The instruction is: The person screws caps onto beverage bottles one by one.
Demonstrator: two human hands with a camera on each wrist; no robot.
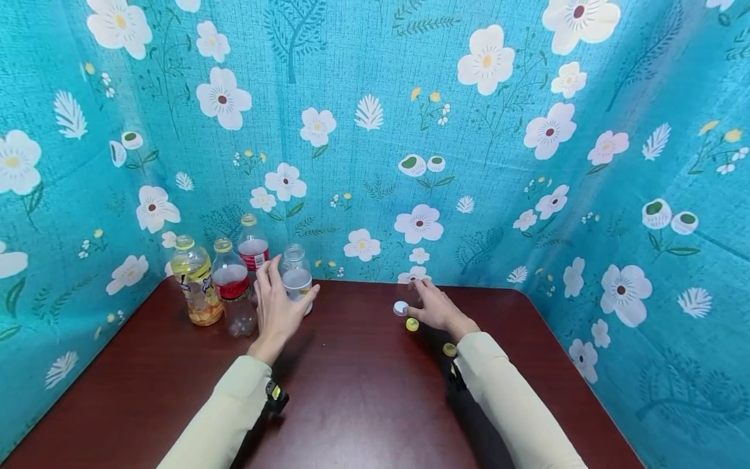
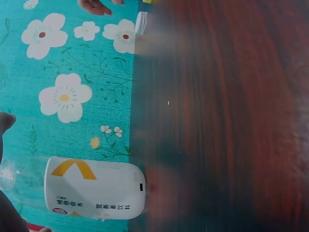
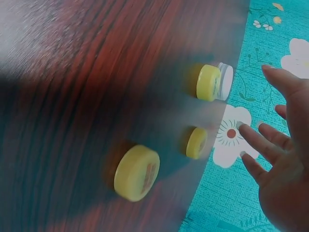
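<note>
My left hand [image 1: 278, 309] reaches out beside an uncapped clear bottle [image 1: 297, 279], its thumb and fingers spread. In the left wrist view this bottle [image 2: 96, 188] shows a white label with a yellow mark, and its neck lies between my thumb and fingers. My right hand [image 1: 436, 306] hovers over a group of bottle caps, fingers apart and nothing between them. A white cap [image 1: 401, 308] and a yellow cap [image 1: 413, 324] lie by its fingertips. In the right wrist view a small yellow cap [image 3: 196, 143] and a nearer yellow cap [image 3: 136, 173] lie below the hand [image 3: 285, 145].
Left of my left hand stand a yellow-labelled bottle [image 1: 199, 283] with some amber contents and two red-labelled bottles, one in front [image 1: 233, 286] and one behind [image 1: 253, 251]. All are uncapped. A flowered blue cloth [image 1: 363, 176] hangs along the back and sides of the dark wooden table [image 1: 351, 391].
</note>
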